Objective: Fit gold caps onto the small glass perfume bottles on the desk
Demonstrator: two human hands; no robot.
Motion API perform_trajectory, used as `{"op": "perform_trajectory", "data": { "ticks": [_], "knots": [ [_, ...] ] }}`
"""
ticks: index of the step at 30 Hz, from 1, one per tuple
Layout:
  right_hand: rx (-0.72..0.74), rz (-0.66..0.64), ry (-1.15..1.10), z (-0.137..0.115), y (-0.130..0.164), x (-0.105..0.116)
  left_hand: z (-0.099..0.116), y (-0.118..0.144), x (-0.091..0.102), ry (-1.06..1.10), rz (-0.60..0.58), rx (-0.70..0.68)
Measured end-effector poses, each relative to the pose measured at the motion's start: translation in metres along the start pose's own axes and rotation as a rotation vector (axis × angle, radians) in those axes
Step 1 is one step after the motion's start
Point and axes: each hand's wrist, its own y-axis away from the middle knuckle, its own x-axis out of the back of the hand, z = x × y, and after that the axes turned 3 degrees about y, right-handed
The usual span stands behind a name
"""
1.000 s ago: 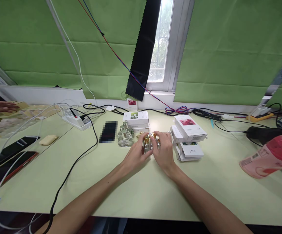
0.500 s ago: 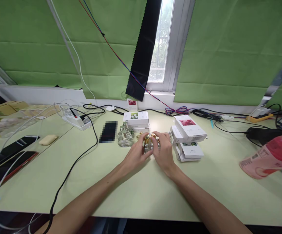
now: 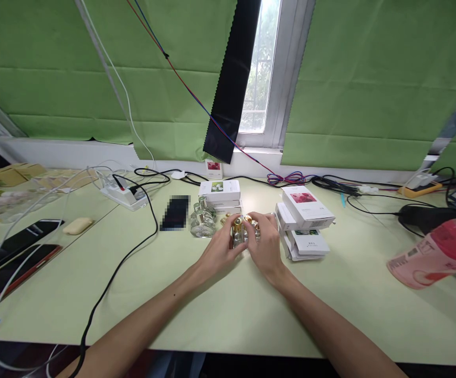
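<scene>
At the middle of the table [image 3: 220,310], my left hand [image 3: 222,242] and my right hand [image 3: 266,244] are curled around a cluster of small glass perfume bottles with gold tops [image 3: 237,226]. My left fingers press on the cluster's left side, and my right fingers and thumb on its right side. Both hands partly hide the bottles. Left of them stand several clear round perfume bottles [image 3: 203,226]. White boxes with a green-leaf picture [image 3: 220,190] lie behind. Close to my right hand is a stack of white boxes [image 3: 308,212], the top one with a pink picture.
A pink bottle [image 3: 420,262] stands at the right. Phones [image 3: 19,241], a yellow case [image 3: 78,226] and a power strip [image 3: 123,197] lie at the left. A black cable [image 3: 121,257] crosses the table; further cables [image 3: 326,184] run along the back.
</scene>
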Motion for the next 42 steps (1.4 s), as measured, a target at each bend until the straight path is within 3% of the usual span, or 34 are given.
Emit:
{"op": "perform_trajectory", "data": {
  "ticks": [35, 42],
  "knots": [
    [-0.054, -0.036, -0.038, 0.0007, -0.0019, 0.0028, 0.0002, -0.0002, 0.0004, 0.012, 0.001, 0.008],
    [-0.066, -0.095, -0.06, 0.0023, -0.0036, 0.0018, -0.0009, 0.0004, -0.0001, 0.008, 0.006, -0.004]
  ]
}}
